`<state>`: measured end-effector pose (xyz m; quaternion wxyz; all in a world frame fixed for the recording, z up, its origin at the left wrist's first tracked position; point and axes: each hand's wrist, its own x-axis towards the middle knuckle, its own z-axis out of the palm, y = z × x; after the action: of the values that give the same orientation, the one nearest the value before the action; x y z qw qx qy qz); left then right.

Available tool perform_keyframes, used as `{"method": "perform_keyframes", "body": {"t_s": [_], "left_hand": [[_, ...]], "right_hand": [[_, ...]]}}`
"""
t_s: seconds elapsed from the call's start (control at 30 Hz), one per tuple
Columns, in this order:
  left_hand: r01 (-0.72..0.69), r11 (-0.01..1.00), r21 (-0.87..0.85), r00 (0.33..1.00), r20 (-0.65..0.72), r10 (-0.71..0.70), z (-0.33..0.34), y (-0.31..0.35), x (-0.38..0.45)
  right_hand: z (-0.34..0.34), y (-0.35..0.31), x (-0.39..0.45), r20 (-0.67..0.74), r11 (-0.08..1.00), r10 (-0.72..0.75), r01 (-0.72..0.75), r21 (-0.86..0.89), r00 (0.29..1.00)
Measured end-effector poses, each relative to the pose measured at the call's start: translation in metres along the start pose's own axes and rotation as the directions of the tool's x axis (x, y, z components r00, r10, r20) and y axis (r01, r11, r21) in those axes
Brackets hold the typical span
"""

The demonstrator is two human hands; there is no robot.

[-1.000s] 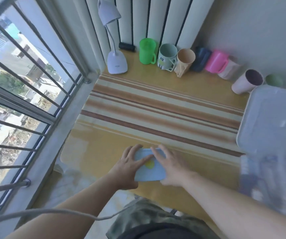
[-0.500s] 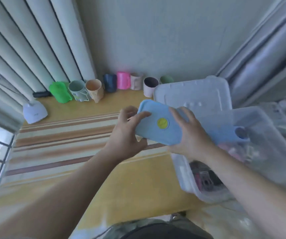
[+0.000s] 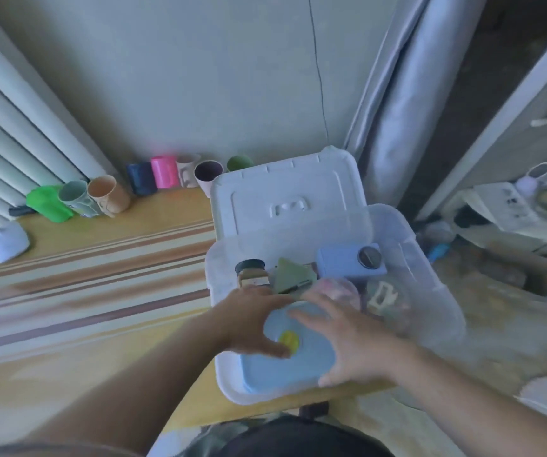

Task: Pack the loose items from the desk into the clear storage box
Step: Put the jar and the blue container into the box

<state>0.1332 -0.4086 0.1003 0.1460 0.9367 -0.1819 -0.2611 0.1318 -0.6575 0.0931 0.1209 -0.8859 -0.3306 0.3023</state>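
Observation:
A flat light-blue container [image 3: 282, 367] with a yellow dot on its lid lies low in the near end of the clear storage box [image 3: 443, 291]. My left hand [image 3: 252, 324] holds its left side, thumb on the lid beside the dot. My right hand [image 3: 351, 344] grips its right side, fingers spread over the top and thumb at the near edge. Further in are a dark-lidded jar [image 3: 251, 273], a green triangular piece [image 3: 290, 275] and a pale blue box with a round metal knob [image 3: 348, 263].
The box's white lid [image 3: 285, 199] lies behind it on the desk. A row of cups [image 3: 107, 196] lines the wall and a white lamp base [image 3: 8, 242] sits far left. A striped mat [image 3: 94, 275] covers the desk. Clutter fills the floor at right.
Both hands lifted the blue container off the desk, carried it right and lowered it into the near end of the clear box. The view swung from the window toward the box.

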Motion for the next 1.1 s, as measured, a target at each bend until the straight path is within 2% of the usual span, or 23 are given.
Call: {"method": "perform_keyframes", "body": {"t_s": [0.07, 0.17, 0.3, 0.43, 0.5, 0.6, 0.67, 0.73, 0.8, 0.87, 0.93, 1.03, 1.1], "left_hand": [[0.087, 0.996, -0.034, 0.995, 0.045, -0.085, 0.014, 0.010, -0.001], [0.143, 0.988, 0.063, 0.989, -0.051, -0.140, 0.039, 0.014, -0.004], [0.170, 0.955, 0.243, 0.971, -0.209, -0.120, 0.085, 0.015, -0.007], [0.217, 0.927, 0.305, 0.971, -0.166, -0.172, 0.086, 0.014, -0.004], [0.181, 0.928, 0.326, 0.977, -0.169, -0.131, 0.077, 0.014, -0.001], [0.151, 0.966, 0.212, 0.936, -0.344, -0.071, 0.062, 0.011, 0.003], [0.219, 0.971, 0.099, 0.862, -0.486, -0.145, 0.044, 0.003, 0.009], [0.297, 0.955, 0.015, 0.786, -0.571, -0.236, 0.020, -0.012, 0.021], [0.368, 0.929, -0.045, 0.751, -0.574, -0.326, -0.009, -0.032, 0.039], [0.424, 0.904, -0.058, 0.763, -0.515, -0.391, -0.037, -0.059, 0.063], [0.457, 0.887, -0.057, 0.783, -0.448, -0.432, -0.062, -0.087, 0.089], [0.505, 0.862, -0.052, 0.797, -0.355, -0.489, -0.085, -0.129, 0.130], [0.550, 0.830, -0.093, 0.794, -0.247, -0.555, -0.088, -0.154, 0.154]], "right_hand": [[-0.002, 0.007, 0.005, 0.014, 0.997, -0.035, 0.036, -0.068, 0.999], [0.007, 0.025, 0.020, 0.032, 0.990, -0.051, 0.055, -0.131, 0.998], [0.023, 0.036, 0.037, 0.096, 0.980, -0.050, 0.067, -0.187, 0.994], [0.022, 0.042, 0.045, 0.092, 0.977, -0.074, 0.091, -0.191, 0.993], [0.022, 0.045, 0.044, 0.058, 0.978, -0.103, 0.111, -0.176, 0.993], [0.023, 0.054, 0.038, -0.070, 0.981, -0.167, 0.159, -0.110, 0.983], [0.018, 0.066, 0.037, -0.239, 0.982, -0.189, 0.186, -0.037, 0.952], [0.000, 0.085, 0.043, -0.447, 0.974, -0.204, 0.227, -0.003, 0.871], [-0.036, 0.104, 0.056, -0.600, 0.971, -0.188, 0.238, 0.005, 0.777], [-0.080, 0.126, 0.074, -0.654, 0.981, -0.134, 0.194, 0.021, 0.744], [-0.118, 0.150, 0.095, -0.642, 0.994, -0.037, 0.096, 0.057, 0.766], [-0.156, 0.190, 0.135, -0.496, 0.976, 0.217, -0.184, 0.115, 0.841], [-0.168, 0.214, 0.161, -0.354, 0.927, 0.368, -0.369, 0.067, 0.860]]}}
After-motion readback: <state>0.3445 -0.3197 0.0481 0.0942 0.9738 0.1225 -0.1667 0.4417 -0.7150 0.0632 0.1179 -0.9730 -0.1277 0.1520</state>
